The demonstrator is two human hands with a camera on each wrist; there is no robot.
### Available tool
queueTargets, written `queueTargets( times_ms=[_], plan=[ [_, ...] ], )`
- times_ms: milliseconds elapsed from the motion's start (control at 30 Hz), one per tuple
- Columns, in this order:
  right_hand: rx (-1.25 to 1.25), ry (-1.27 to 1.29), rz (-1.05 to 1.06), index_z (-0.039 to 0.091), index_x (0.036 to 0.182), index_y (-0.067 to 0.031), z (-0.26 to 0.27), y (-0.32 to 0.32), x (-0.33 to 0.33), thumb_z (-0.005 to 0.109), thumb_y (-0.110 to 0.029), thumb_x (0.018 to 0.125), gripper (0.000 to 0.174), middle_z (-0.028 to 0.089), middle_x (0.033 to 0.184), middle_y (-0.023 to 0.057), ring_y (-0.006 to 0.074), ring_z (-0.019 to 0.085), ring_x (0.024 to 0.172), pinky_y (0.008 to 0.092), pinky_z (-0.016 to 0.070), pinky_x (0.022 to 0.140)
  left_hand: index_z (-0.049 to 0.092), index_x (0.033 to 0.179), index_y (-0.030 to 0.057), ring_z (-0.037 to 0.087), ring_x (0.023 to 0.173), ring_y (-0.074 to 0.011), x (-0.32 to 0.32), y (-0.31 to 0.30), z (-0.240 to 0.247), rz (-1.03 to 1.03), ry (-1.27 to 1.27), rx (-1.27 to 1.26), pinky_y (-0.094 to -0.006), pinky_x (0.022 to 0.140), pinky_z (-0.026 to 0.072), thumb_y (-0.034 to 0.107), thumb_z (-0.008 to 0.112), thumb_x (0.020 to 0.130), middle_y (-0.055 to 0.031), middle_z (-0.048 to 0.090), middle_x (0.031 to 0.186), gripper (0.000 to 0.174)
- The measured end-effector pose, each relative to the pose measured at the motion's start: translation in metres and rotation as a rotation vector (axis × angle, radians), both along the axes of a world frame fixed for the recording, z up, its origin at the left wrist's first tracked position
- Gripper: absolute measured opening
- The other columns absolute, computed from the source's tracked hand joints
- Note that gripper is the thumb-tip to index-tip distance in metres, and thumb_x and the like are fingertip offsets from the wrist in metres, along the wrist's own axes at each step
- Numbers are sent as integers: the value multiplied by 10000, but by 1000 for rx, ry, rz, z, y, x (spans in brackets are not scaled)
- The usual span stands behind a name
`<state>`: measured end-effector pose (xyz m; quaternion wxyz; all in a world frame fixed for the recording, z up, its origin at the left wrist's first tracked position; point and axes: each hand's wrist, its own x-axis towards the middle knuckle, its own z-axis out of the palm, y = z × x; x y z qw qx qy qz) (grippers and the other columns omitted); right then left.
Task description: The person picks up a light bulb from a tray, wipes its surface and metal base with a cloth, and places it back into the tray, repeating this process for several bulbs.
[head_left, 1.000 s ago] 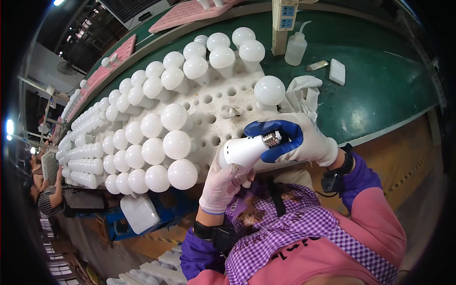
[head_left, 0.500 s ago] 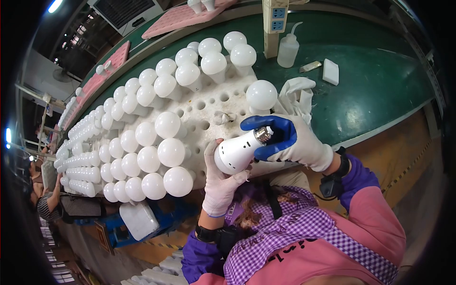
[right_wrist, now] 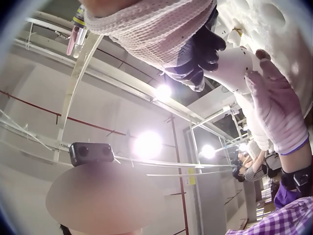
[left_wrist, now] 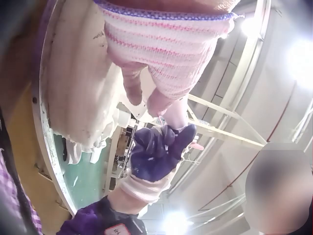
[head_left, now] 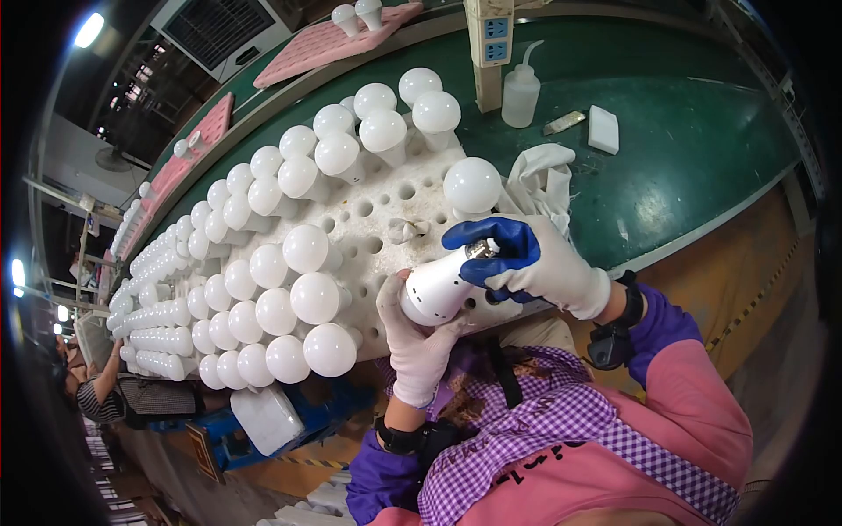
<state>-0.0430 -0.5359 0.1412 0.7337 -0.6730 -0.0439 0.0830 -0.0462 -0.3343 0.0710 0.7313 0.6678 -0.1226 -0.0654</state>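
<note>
A white light bulb (head_left: pixel 434 287) with a metal screw base slants between the two gloved hands, over the near edge of the foam tray. My left hand (head_left: pixel 415 346), in a white glove, holds its wide end between thumb and fingers. At the screw base (head_left: pixel 481 250), the blue-coated fingers of my right hand (head_left: pixel 548 267) curl round the metal. Small dark slots show on the bulb's white side. From the right wrist, the bulb (right_wrist: pixel 232 68) spans the gap between both gloves; in the left wrist view the left glove (left_wrist: pixel 159 54) covers most of it.
Rows of white bulbs (head_left: pixel 316 298) stand in the holed foam tray (head_left: pixel 351 215). A lone bulb (head_left: pixel 472 186) and a crumpled white cloth (head_left: pixel 539 180) are near my right hand. Behind are a squeeze bottle (head_left: pixel 521 95), a white block (head_left: pixel 602 129) and a socket post (head_left: pixel 488 53).
The bulb has turned, with its dark slots now facing differently, and has tilted a little. My right fingers loosened at the base, then closed round it again. The head view has shifted slightly.
</note>
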Motion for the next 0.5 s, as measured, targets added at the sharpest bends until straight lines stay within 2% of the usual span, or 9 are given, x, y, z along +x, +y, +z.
queueTargets(
  times_ms=[67,100,167,233,333,367,400,433,500],
  plan=[
    [86,185,-9,610,1193,-31,5,-4,0,766,-133,787,446,659,1052,15,46,583,750,193,500,625,206,1406,92,480,1181,-240,1,-3,2,26,-81,105,-361,926,502,-89,718,706,-147,371,1340,886],
    [84,184,-7,610,1193,-31,5,-5,4,766,-133,787,446,659,1052,15,46,583,750,193,500,625,175,1430,96,477,1188,-241,2,-10,11,1,-32,-30,-354,916,502,-89,710,708,-146,358,1356,918],
    [107,-176,-116,597,1189,-13,8,-10,18,757,-146,792,448,659,1074,20,50,587,753,194,507,632,145,1455,100,473,1196,-242,7,-16,20,-25,15,-166,-347,905,502,-90,703,710,-146,345,1371,950],
    [-7,-427,-221,594,1190,-1,25,-22,50,677,-85,816,392,663,1079,20,35,558,728,180,472,629,138,1475,112,517,1138,-235,15,-22,24,-13,-77,46,-329,862,507,-81,699,721,-147,356,1370,959],
    [-76,-460,-435,644,1150,-38,39,-29,111,681,-98,834,325,616,809,-30,21,529,621,180,426,535,240,1448,65,493,1174,-263,31,-40,27,11,-295,337,-355,911,469,10,740,708,-164,401,1356,896],
    [-136,-569,-484,640,1149,-32,33,-34,140,682,-113,844,318,617,802,-25,29,533,616,188,435,540,275,1437,52,489,1179,-269,38,-49,30,33,-416,494,-360,928,457,48,760,697,-169,418,1351,884],
    [-213,-508,-520,633,1154,-26,39,-35,155,680,-108,841,327,632,811,-7,51,551,627,216,462,571,287,1424,43,447,1187,-394,46,-57,26,65,-568,575,-441,977,411,125,769,690,-214,405,1350,882],
    [-362,-647,-526,626,1160,-22,25,-48,186,681,-106,835,340,656,834,14,74,576,649,242,486,611,287,1424,43,447,1187,-394,54,-67,24,64,-574,575,-441,977,411,125,769,690,-214,405,1350,882],
    [-258,-553,-503,620,1170,-14,29,-49,192,675,-97,832,352,674,868,30,83,593,676,248,497,644,310,1419,67,407,1212,-421,70,-84,21,144,-656,702,-470,994,380,136,770,685,-224,415,1336,869]
  ],
)
